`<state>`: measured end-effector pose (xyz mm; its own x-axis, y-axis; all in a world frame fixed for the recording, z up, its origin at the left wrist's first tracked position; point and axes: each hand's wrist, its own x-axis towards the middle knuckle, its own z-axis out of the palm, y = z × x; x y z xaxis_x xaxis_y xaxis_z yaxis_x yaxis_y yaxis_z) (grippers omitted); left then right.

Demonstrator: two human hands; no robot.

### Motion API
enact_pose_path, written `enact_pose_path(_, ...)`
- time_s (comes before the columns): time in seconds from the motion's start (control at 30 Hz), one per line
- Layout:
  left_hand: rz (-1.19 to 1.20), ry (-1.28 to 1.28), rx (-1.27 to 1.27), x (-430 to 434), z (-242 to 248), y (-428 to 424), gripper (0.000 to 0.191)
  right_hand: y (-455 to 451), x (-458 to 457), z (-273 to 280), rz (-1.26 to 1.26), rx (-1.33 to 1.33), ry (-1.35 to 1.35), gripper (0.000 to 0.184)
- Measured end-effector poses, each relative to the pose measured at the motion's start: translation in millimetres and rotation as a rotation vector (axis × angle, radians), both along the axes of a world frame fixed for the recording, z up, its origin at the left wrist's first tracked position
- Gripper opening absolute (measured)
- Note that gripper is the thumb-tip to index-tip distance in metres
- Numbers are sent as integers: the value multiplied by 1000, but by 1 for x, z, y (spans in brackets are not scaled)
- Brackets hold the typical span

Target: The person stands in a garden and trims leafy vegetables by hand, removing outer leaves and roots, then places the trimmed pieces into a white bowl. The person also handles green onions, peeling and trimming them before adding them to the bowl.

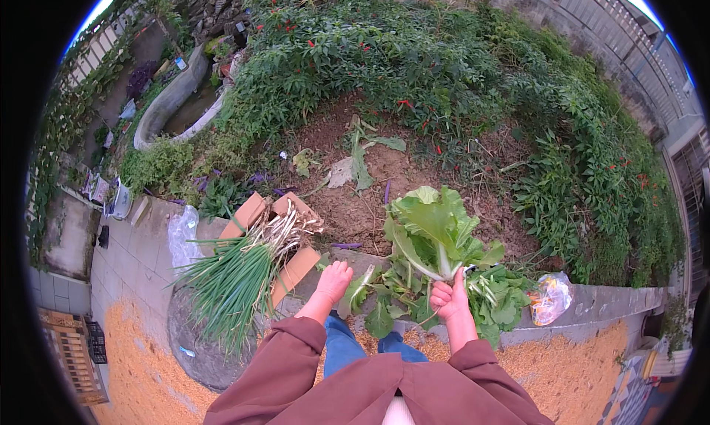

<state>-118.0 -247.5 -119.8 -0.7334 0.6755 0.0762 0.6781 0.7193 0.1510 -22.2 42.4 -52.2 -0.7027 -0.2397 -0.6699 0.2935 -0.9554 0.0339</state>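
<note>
My right hand [450, 298] grips a leafy green head [438, 231], like mustard greens or Chinese cabbage, by its pale stem base, leaves upward. A small dark and white item beside that hand is too small to name. To the left, my left hand [335, 282] is held over the ledge with its fingers curled; its palm side is hidden. Loose green leaves [380, 317] lie between the hands, and a pile of greens [496, 297] lies right of my right hand. A large bundle of spring onions [238, 270] with white roots rests on the left, beside my left hand.
Flattened cardboard [295, 275] and bricks [244, 214] lie around the onions. Clear plastic bags sit left [184, 237] and right [550, 297]. Beyond the concrete ledge [604, 306] are bare soil [360, 220] and chili pepper plants [377, 64]. Yellow grains, likely corn [560, 364], cover the ground.
</note>
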Motion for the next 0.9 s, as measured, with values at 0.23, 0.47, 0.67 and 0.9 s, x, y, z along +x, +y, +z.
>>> enact_pose_path(0.23, -15, -114, -181, 10, -35, -5, 9, 2, 13, 17, -40, -10, 76, 60)
enact_pose_path(0.47, -57, -329, -331, 5, -57, 15, 9, 9, 18, 21, -55, -77, -7, 64)
enact_pose_path(0.67, 49, -275, -145, -12, -52, 35, 18, 14, 25, 18, -82, -49, -22, 65)
enact_pose_path(0.9, -482, 56, 544, 2, 86, 127, 28, 9, 21, 7, -18, 7, -45, 63)
